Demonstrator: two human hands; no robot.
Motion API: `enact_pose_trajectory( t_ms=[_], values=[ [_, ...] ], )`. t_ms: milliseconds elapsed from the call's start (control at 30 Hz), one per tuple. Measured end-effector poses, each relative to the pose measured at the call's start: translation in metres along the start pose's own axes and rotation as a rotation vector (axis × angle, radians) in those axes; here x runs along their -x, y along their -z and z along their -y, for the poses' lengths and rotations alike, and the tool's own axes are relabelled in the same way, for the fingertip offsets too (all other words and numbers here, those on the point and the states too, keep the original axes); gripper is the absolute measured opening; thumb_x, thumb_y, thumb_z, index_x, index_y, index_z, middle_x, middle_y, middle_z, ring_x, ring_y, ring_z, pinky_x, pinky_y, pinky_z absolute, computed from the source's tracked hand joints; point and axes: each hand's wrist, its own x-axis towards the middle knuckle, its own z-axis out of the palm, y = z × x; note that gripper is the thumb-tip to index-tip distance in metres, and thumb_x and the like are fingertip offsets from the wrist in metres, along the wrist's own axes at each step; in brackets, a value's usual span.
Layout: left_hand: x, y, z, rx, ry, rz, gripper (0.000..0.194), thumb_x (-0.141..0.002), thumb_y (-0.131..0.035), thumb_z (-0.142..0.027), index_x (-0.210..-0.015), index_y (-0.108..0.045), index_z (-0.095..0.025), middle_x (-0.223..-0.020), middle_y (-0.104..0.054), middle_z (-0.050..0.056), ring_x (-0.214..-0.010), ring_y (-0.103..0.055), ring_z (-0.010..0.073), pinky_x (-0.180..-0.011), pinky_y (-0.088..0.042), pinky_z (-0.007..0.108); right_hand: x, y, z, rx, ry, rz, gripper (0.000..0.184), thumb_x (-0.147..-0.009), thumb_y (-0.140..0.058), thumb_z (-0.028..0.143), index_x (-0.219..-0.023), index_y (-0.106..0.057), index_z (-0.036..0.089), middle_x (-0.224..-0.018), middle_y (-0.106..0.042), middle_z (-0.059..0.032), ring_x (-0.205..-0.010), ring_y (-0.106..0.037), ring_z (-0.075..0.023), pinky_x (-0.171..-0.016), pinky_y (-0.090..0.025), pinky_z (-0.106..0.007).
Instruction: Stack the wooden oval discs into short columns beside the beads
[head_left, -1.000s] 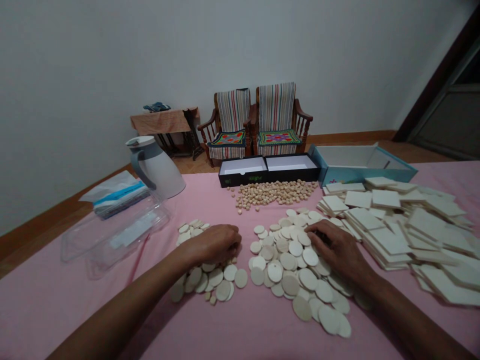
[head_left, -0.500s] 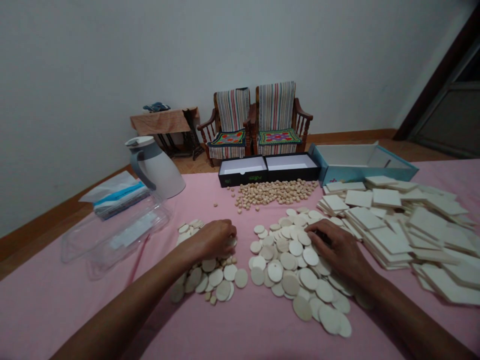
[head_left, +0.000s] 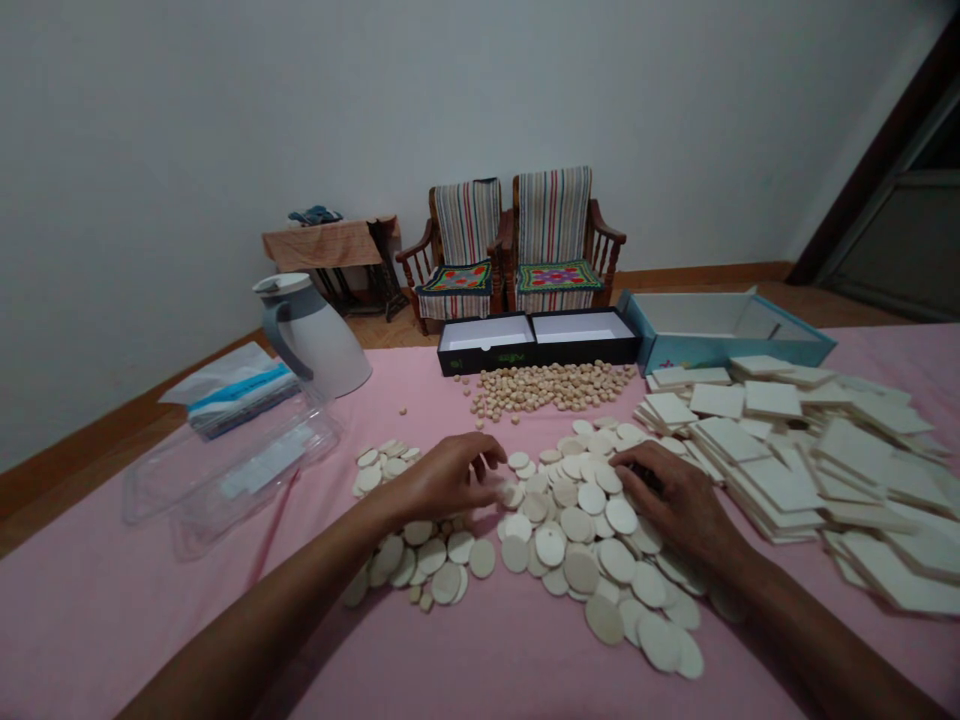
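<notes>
My left hand [head_left: 454,475] hovers between two groups of round wooden discs, its fingers apart. By its fingertips is a pale disc [head_left: 510,494], slightly blurred; the fingers look clear of it. Under and around this hand lies the smaller group of discs [head_left: 432,556], with a few small wooden cubes [head_left: 426,602] at its near edge. My right hand [head_left: 671,495] rests on the right side of the larger disc pile [head_left: 576,523]. Its fingers are loosely bent, with a gap between thumb and forefinger; the other fingertips are hidden.
Small wooden beads [head_left: 551,386] lie before a black two-part box [head_left: 487,360]. A light-blue box [head_left: 735,350] stands behind stacked wooden squares [head_left: 757,470] on the right. At left are a jug [head_left: 326,345], a tissue pack [head_left: 240,395] and clear plastic trays [head_left: 225,490] on pink cloth.
My left hand has moved right, and its closed fingers have spread. A blurred disc now shows by its fingertips. One stray bead has shifted left. My right hand has stayed put.
</notes>
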Motion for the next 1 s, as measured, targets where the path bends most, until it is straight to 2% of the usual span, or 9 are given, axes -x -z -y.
enact_pose_trajectory(
  t_ms=[100,167,233,267,400,500,667,833,1000],
  values=[
    [-0.005,0.011,0.013,0.025,-0.001,-0.131,0.026,-0.082,-0.06,-0.029,-0.105,-0.058,-0.017,-0.101,-0.064,0.006,-0.078,-0.062,0.0119,-0.064,-0.048,0.021,0.0,0.0,0.0,-0.005,0.0,0.003,0.015,-0.088,-0.048,0.026,-0.089,-0.061,0.02,-0.088,-0.064,-0.0055,-0.082,-0.06,-0.0195,-0.071,-0.046,-0.031],
    [-0.012,0.023,0.034,-0.123,0.118,-0.187,0.018,-0.087,-0.052,-0.023,-0.101,-0.061,-0.017,-0.097,-0.066,0.005,-0.081,-0.063,0.013,-0.07,-0.049,0.022,0.0,0.0,0.0,-0.008,-0.002,0.0,0.015,-0.088,-0.047,0.026,-0.089,-0.061,0.02,-0.088,-0.064,-0.0055,-0.082,-0.059,-0.0194,-0.072,-0.046,-0.031],
    [-0.018,0.035,0.063,-0.373,0.356,-0.215,0.019,-0.085,-0.052,-0.019,-0.1,-0.063,-0.018,-0.098,-0.067,0.005,-0.085,-0.064,0.0146,-0.076,-0.048,0.023,0.0,0.0,-0.001,-0.011,-0.001,0.001,0.015,-0.088,-0.048,0.026,-0.09,-0.061,0.02,-0.088,-0.064,-0.0054,-0.082,-0.059,-0.0193,-0.072,-0.046,-0.031],
    [-0.02,0.04,0.077,-0.422,0.417,-0.23,0.021,-0.084,-0.052,-0.017,-0.101,-0.064,-0.017,-0.101,-0.067,0.008,-0.089,-0.064,0.0169,-0.079,-0.048,0.024,0.0,0.0,-0.001,-0.012,-0.001,0.003,0.015,-0.088,-0.048,0.026,-0.09,-0.062,0.02,-0.088,-0.064,-0.0053,-0.082,-0.059,-0.0193,-0.071,-0.046,-0.031],
    [-0.023,0.049,0.123,-0.492,0.557,-0.251,0.02,-0.079,-0.053,-0.016,-0.094,-0.066,-0.012,-0.1,-0.067,0.016,-0.094,-0.064,0.0245,-0.081,-0.047,0.029,0.001,0.0,0.0,-0.02,-0.005,0.001,0.015,-0.088,-0.048,0.027,-0.09,-0.061,0.02,-0.089,-0.064,-0.0052,-0.082,-0.059,-0.0192,-0.072,-0.046,-0.031],
    [-0.024,0.045,0.139,-0.489,0.607,-0.262,0.018,-0.078,-0.053,-0.018,-0.088,-0.066,-0.011,-0.095,-0.067,0.018,-0.093,-0.064,0.0269,-0.079,-0.048,0.031,0.001,0.0,0.0,-0.026,-0.014,0.005,0.015,-0.089,-0.047,0.027,-0.09,-0.061,0.02,-0.089,-0.064,-0.0055,-0.082,-0.059,-0.0192,-0.072,-0.046,-0.031],
    [-0.038,0.038,0.132,-0.366,0.538,-0.249,0.014,-0.075,-0.058,-0.021,-0.084,-0.066,-0.014,-0.084,-0.069,0.011,-0.085,-0.066,0.0234,-0.074,-0.049,0.029,0.001,0.0,0.0,-0.02,-0.013,0.012,0.016,-0.089,-0.048,0.027,-0.09,-0.061,0.02,-0.09,-0.064,-0.0053,-0.083,-0.059,-0.0191,-0.072,-0.046,-0.03],
    [-0.041,0.038,0.1,-0.161,0.309,-0.179,0.031,-0.084,-0.049,-0.027,-0.11,-0.06,-0.014,-0.097,-0.069,0.006,-0.077,-0.065,0.0134,-0.066,-0.049,0.022,0.001,0.0,-0.001,-0.007,-0.004,0.014,0.016,-0.089,-0.047,0.027,-0.091,-0.061,0.021,-0.09,-0.064,-0.0047,-0.082,-0.059,-0.0188,-0.071,-0.045,-0.03],
    [-0.016,0.033,0.074,-0.166,0.19,0.091,0.021,-0.071,-0.066,-0.029,-0.087,-0.067,-0.016,-0.08,-0.069,0.003,-0.071,-0.062,0.0142,-0.062,-0.045,0.02,0.001,-0.001,-0.001,0.001,-0.004,-0.001,0.015,-0.089,-0.048,0.026,-0.09,-0.062,0.021,-0.089,-0.065,-0.0048,-0.082,-0.06,-0.0188,-0.07,-0.046,-0.03]
  ],
)
